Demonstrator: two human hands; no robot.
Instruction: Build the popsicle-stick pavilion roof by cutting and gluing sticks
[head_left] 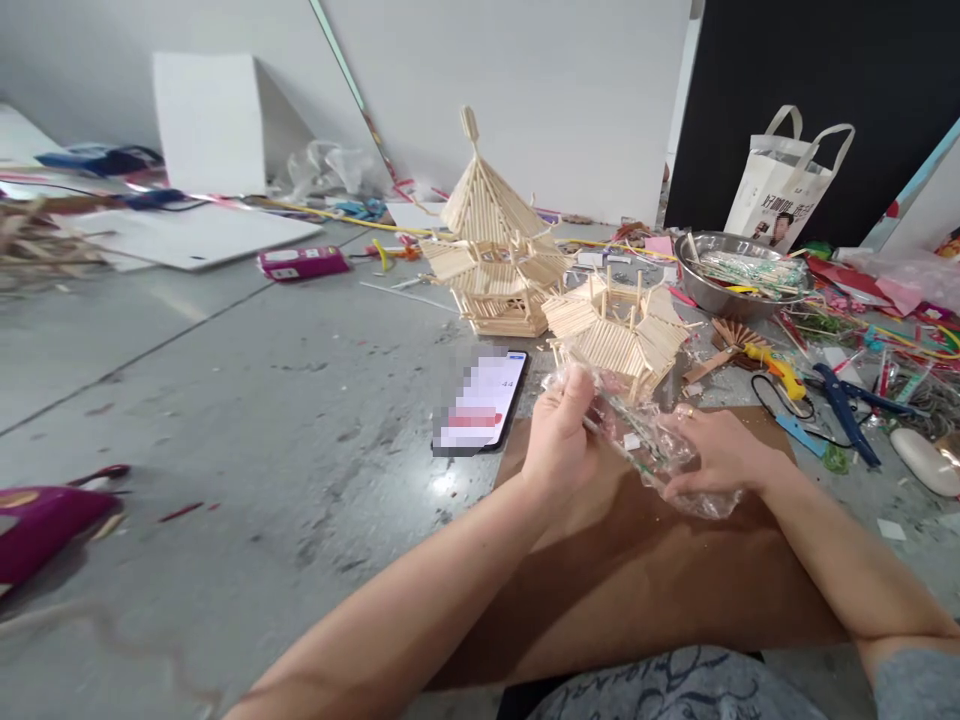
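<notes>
A crumpled clear plastic bag (646, 447) with thin sticks inside is held between both hands over a brown board (600, 590). My left hand (564, 430) is closed round the bag's left end, thumb on top. At its right end, my right hand (712, 450) grips the plastic with bent fingers; a ring shows on one finger. Just beyond the bag stands a low wooden-stick roof section (619, 325). Behind it to the left rises a pointed pagoda model (495, 250) of the same sticks. A phone (481, 402) lies left of my left hand.
A metal bowl (739, 275) of packaged sticks sits at the back right, near a white tote bag (784, 190). Blue pliers (847, 415), a yellow-handled tool (776, 372) and a white mouse (926, 460) lie right. Purple devices (304, 263) and white boards (202, 235) are left.
</notes>
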